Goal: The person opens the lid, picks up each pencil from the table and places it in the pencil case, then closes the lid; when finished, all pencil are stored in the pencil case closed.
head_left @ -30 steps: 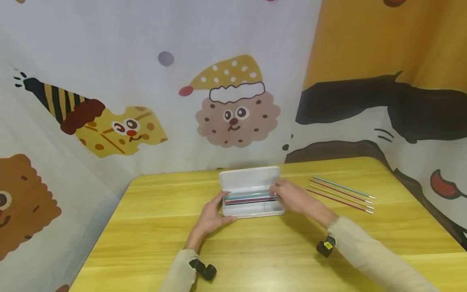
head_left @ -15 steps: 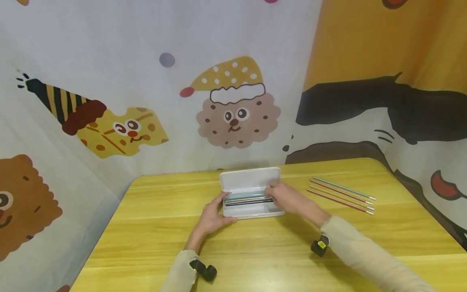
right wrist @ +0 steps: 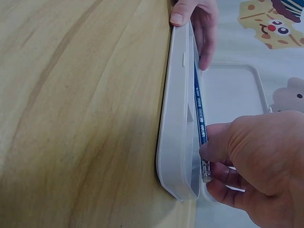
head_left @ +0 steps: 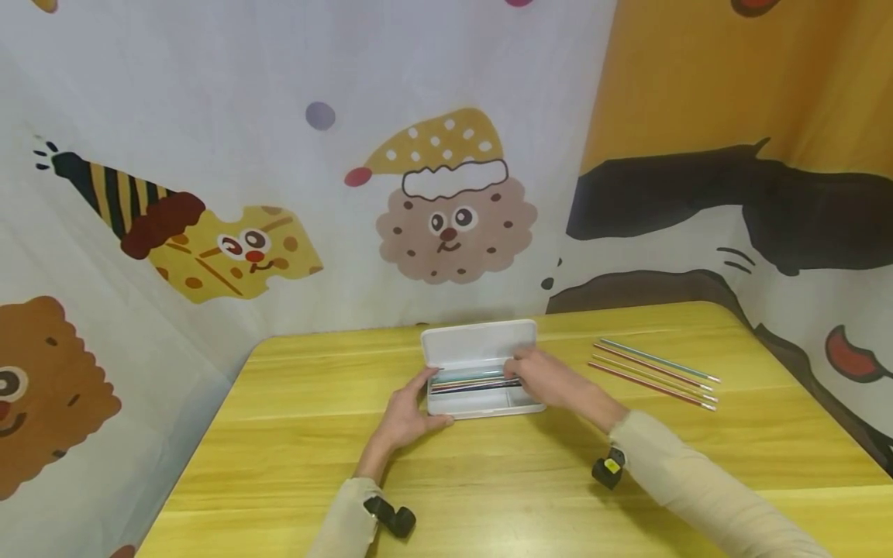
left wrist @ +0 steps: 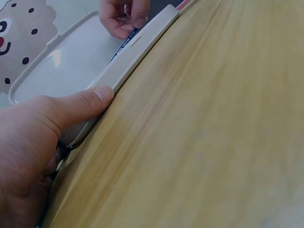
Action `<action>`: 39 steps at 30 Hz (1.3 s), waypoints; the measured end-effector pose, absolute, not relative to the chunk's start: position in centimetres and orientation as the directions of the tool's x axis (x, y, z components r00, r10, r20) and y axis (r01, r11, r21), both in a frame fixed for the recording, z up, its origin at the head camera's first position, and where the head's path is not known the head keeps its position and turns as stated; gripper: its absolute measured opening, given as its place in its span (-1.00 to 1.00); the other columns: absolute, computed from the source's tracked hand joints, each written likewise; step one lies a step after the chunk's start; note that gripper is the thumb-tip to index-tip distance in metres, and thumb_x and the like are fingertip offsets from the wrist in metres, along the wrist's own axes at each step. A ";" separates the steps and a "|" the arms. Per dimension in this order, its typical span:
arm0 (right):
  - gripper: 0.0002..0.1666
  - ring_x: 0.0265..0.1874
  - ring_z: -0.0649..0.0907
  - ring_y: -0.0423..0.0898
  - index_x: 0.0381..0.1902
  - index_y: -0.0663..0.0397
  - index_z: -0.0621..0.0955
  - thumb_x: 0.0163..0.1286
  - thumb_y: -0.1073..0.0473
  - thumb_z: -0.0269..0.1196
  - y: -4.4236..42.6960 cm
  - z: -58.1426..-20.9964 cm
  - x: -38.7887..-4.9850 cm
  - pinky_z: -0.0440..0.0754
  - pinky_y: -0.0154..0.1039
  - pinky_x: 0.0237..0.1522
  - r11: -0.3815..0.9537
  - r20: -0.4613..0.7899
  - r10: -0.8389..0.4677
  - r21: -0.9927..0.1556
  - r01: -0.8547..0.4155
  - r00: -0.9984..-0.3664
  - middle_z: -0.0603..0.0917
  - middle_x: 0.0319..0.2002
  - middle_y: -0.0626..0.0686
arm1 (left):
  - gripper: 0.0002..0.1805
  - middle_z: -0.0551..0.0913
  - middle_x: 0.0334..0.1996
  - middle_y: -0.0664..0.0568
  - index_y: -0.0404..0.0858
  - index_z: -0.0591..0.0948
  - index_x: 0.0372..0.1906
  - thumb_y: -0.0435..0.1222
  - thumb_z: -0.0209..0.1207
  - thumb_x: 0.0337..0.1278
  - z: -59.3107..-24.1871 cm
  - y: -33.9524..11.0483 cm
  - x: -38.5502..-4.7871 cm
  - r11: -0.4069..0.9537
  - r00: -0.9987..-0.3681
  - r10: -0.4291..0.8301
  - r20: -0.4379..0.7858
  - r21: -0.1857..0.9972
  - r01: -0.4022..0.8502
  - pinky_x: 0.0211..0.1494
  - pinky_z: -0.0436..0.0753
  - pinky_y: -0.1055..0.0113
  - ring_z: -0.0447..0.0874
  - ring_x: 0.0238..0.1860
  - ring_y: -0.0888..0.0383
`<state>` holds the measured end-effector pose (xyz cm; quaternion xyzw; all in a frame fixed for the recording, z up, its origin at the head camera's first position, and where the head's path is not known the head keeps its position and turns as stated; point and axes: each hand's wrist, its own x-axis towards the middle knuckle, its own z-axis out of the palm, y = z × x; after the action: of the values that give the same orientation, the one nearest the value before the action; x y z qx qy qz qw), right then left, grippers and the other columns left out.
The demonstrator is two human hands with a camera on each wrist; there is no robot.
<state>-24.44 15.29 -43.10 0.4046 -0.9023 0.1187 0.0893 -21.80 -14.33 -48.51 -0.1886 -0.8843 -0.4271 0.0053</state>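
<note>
A white pencil case (head_left: 463, 404) lies on the table with its lid (head_left: 477, 343) raised at the back. Several pencils (head_left: 463, 385) lie lengthwise inside its rear part. My left hand (head_left: 403, 417) grips the case's left end, its thumb (left wrist: 88, 102) on the front wall. Over the right part of the case, my right hand (head_left: 547, 377) pinches a dark blue pencil (right wrist: 199, 104) near its metal-banded end, thumb on top and fingers below. Those fingers hide the right ends of the other pencils, so I cannot tell whether it holds more than one.
Right of the case, several loose pencils (head_left: 652, 372) lie slanted side by side, white erasers toward the front right. The yellow wood-grain table (head_left: 488, 488) reaches back to a curtain (head_left: 335, 232) printed with cartoon food.
My right hand has shifted a little left along the case over the pencils, then nearly stopped. My left hand keeps its grip on the left end.
</note>
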 end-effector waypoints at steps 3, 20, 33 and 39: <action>-0.67 -0.29 0.64 -0.03 -0.25 0.14 0.72 0.12 0.58 0.26 15.3 -43.2 -24.4 0.69 -0.24 -0.18 0.643 0.254 -0.706 -0.161 -0.749 -0.661 0.64 -0.31 0.05 | 0.00 0.32 0.44 -0.19 -0.15 0.35 0.45 -0.16 0.59 -0.17 -48.5 -14.3 -21.8 0.565 -0.930 0.327 0.167 0.755 0.334 0.42 0.33 0.06 0.30 0.41 -0.09; -0.80 -0.32 0.60 -0.03 -0.24 0.26 0.69 0.17 0.53 0.32 19.4 -42.1 -23.5 0.65 -0.18 -0.32 0.663 0.392 -0.608 -0.227 -0.713 -0.690 0.60 -0.31 0.04 | -0.01 0.31 0.43 -0.24 -0.19 0.35 0.44 -0.19 0.59 -0.18 -48.3 -14.4 -21.7 0.538 -0.930 0.327 0.169 0.776 0.330 0.41 0.33 0.05 0.30 0.41 -0.13; -0.77 -0.44 0.54 -0.14 -0.23 0.24 0.69 0.12 0.48 0.40 30.9 -43.6 -18.2 0.54 -0.18 -0.49 0.820 0.412 -0.346 -0.304 -0.485 -0.843 0.61 -0.37 -0.01 | -0.01 0.34 0.43 -0.17 -0.12 0.37 0.43 -0.18 0.61 -0.20 -48.8 -14.4 -21.9 0.536 -0.934 0.323 0.153 0.783 0.314 0.41 0.34 0.09 0.30 0.41 -0.06; -0.71 -0.41 0.62 0.00 -0.28 0.25 0.68 0.01 0.51 0.45 33.7 -44.9 -17.0 0.63 -0.10 -0.46 0.830 0.487 -0.301 -0.290 -0.477 -0.820 0.64 -0.36 0.07 | -0.02 0.37 0.41 -0.18 -0.11 0.38 0.43 -0.18 0.61 -0.21 -48.7 -14.3 -21.9 0.535 -0.936 0.308 0.168 0.783 0.316 0.41 0.35 0.04 0.33 0.40 -0.09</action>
<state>-16.97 33.66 -44.86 0.2086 -0.9318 0.2041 0.2157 -21.86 -14.26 -48.74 -0.1783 -0.8761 -0.4479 0.0045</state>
